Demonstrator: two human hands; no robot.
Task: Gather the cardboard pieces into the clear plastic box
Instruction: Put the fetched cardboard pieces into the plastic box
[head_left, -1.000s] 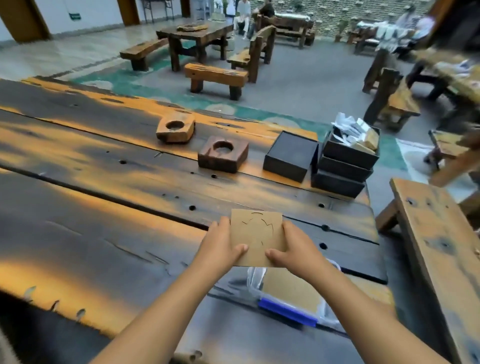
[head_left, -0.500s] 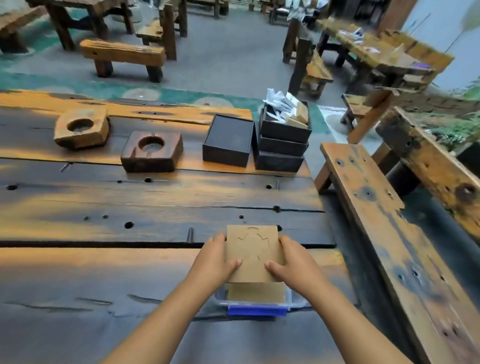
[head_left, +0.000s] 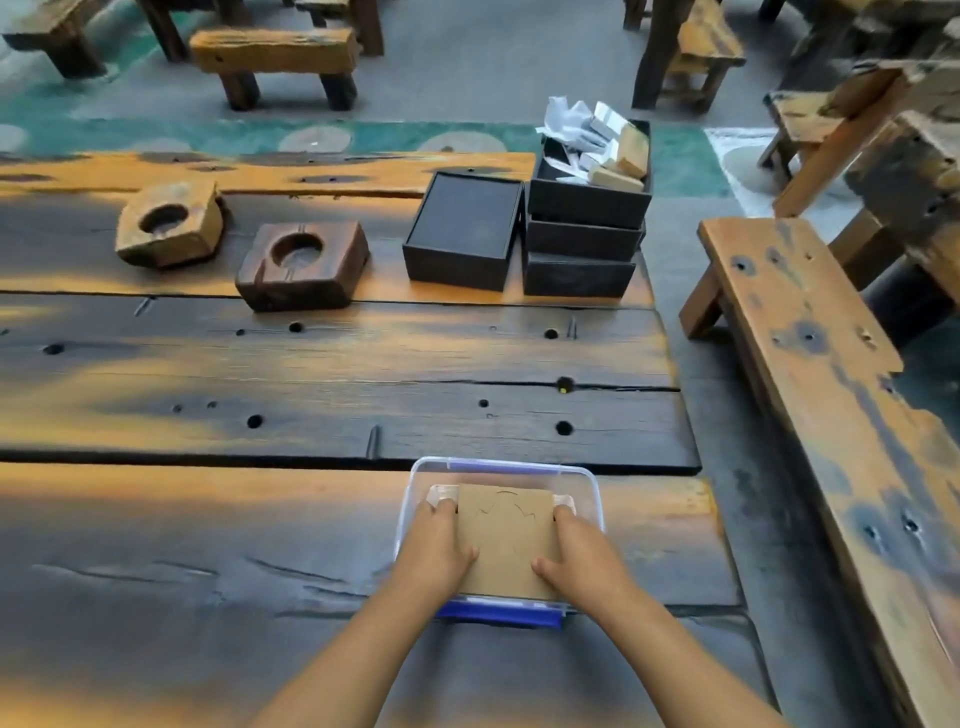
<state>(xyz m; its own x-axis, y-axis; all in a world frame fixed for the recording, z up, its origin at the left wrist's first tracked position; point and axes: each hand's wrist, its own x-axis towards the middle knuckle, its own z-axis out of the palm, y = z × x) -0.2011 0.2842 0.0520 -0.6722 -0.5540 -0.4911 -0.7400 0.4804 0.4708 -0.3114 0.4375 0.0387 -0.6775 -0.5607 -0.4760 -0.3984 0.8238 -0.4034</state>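
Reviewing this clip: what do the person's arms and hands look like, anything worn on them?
Both arms are bare as far as the frame shows: no sleeves, gloves, watch or bracelets. No rings or markings are apparent on the left hand or the right hand, though most fingers are hidden.

Cardboard (head_left: 506, 540), gripped at its sides by left hand (head_left: 436, 551) and right hand (head_left: 582, 558), now lowered from above table into box (head_left: 589, 486), no longer raised.
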